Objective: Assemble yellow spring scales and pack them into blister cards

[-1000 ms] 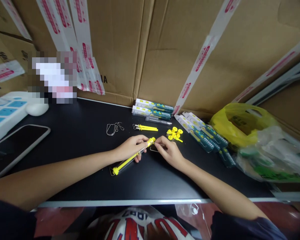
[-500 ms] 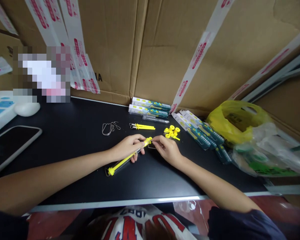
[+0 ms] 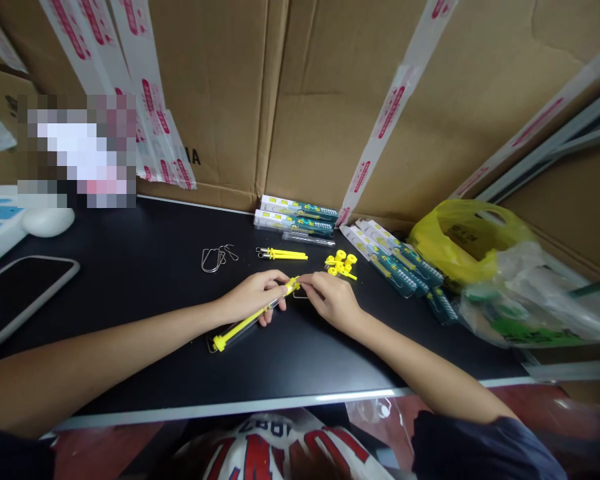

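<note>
My left hand (image 3: 263, 291) is closed around a spring scale (image 3: 245, 325), a clear tube with a yellow rod inside. The scale slants over the black table, its lower yellow end with a wire loop pointing toward me. At the upper yellow end, my right hand (image 3: 333, 297) has its fingertips pinched together; what they hold is too small to make out. A thin bent wire (image 3: 299, 296) shows just under those fingertips. Beyond my hands lie metal wire hooks (image 3: 217, 259), yellow rods with springs (image 3: 283, 254) and a pile of small yellow caps (image 3: 341, 263).
Printed boxes (image 3: 297, 220) lie at the back beside a clear tube (image 3: 309, 238), with more boxes (image 3: 385, 257) to the right. Plastic bags (image 3: 480, 247) fill the right end. A phone (image 3: 25, 300) and a power strip (image 3: 0, 217) lie left. Cardboard (image 3: 220, 87) walls the back.
The view has shifted slightly. My right fingertips have moved a little against the scale's upper end; my left hand keeps its hold.
</note>
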The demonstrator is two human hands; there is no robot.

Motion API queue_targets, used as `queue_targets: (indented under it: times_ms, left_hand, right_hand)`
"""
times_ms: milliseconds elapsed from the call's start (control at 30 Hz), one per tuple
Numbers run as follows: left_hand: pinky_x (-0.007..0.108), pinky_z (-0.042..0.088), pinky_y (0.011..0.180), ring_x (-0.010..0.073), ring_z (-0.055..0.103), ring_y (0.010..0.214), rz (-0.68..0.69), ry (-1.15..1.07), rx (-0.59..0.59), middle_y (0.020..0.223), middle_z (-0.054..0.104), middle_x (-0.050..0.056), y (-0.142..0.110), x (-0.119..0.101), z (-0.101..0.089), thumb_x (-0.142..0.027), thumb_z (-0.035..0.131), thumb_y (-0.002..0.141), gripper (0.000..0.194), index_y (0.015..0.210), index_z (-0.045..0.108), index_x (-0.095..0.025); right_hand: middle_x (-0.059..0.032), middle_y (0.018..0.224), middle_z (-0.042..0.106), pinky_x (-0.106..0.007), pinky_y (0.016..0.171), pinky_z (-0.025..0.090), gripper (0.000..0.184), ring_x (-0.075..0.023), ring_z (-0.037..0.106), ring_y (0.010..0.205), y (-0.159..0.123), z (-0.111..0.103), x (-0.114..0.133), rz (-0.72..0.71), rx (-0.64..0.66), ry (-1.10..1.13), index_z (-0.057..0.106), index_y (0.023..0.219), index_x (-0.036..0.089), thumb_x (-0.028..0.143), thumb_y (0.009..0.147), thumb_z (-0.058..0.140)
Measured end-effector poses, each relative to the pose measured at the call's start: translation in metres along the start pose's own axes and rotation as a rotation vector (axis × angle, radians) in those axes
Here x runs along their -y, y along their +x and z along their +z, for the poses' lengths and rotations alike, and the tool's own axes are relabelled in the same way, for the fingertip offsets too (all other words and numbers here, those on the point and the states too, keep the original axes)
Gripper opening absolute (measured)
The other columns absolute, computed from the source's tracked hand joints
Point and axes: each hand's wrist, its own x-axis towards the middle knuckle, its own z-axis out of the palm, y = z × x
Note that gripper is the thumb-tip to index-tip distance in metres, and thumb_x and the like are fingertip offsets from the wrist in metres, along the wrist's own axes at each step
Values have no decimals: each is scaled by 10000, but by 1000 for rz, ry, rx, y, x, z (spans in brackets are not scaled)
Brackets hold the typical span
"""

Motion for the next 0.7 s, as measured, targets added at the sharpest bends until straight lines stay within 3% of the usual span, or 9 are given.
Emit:
queue_targets:
  times_ms: [267, 500, 600, 700]
  left_hand:
    - [199, 494, 361, 77, 545, 388, -18, 45, 4, 706, 610, -12, -1, -3, 1, -370, 514, 872, 270, 1041, 522, -160]
    - [146, 389, 272, 60, 472, 304, 9, 95, -16, 574, 522, -69, -4, -4, 4, -566, 534, 828, 389, 912, 487, -189]
    - [146, 376, 265, 63, 470, 298, 35, 81, -20, 570, 518, -75, -6, -2, 4, -586, 538, 817, 398, 879, 465, -200]
    - [144, 361, 259, 60, 463, 292, 75, 23, -57, 581, 521, -79, -6, -1, 4, -570, 538, 825, 374, 874, 445, -211]
  right_hand:
    - [-48, 825, 665, -239, 667, 430, 204, -157, 604, 757, 1, -4, 4, -22, 123, -143, 572, 1059, 184, 181, 967, 390]
    - [-52, 726, 613, -248, 604, 370, 175, -163, 548, 678, 4, -10, 15, -104, 158, -232, 566, 973, 166, 150, 949, 393]
    - [-53, 758, 616, -249, 610, 382, 166, -159, 550, 691, 4, -9, 18, -53, 144, -140, 550, 986, 185, 172, 952, 388]
    - [-1, 733, 574, -239, 584, 403, 210, -134, 532, 632, 3, -3, 19, 149, 48, 152, 460, 1135, 202, 216, 926, 448]
